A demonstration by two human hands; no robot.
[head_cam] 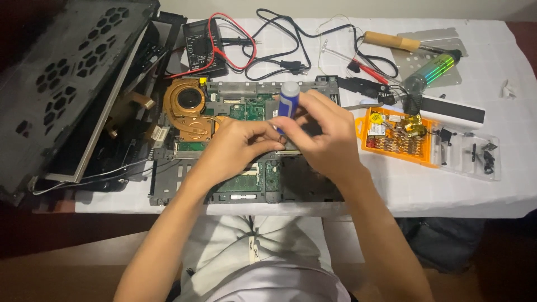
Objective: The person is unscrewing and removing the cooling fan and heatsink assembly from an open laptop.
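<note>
Desk (503, 168) under a white checked cloth, cluttered. Stripped laptop chassis (184, 190) in front of me, green motherboard (246, 109) exposed, copper fan and heatpipe assembly (187, 109) at its left. Black perforated bottom cover (67, 72) leans tilted at far left.

My right hand (327, 137) wraps a screwdriver (288, 100) with a blue handle and white rounded cap, held upright, tip down over the middle of the board; tip itself is hidden by my fingers. My left hand (235, 145) is pinched narrow right at the shaft, fingertips touching the right hand. Can't tell what the left is pinching, if anything.

Right of the board: orange plastic bit tray (363, 140) with small parts on it, clear lid (467, 156) beside it holding dark screws. Behind: black multimeter (204, 47) with red and black leads, wooden-handled soldering iron (391, 40), iridescent cylinder (433, 70) on a metal plate, white flat box (453, 112).
</note>
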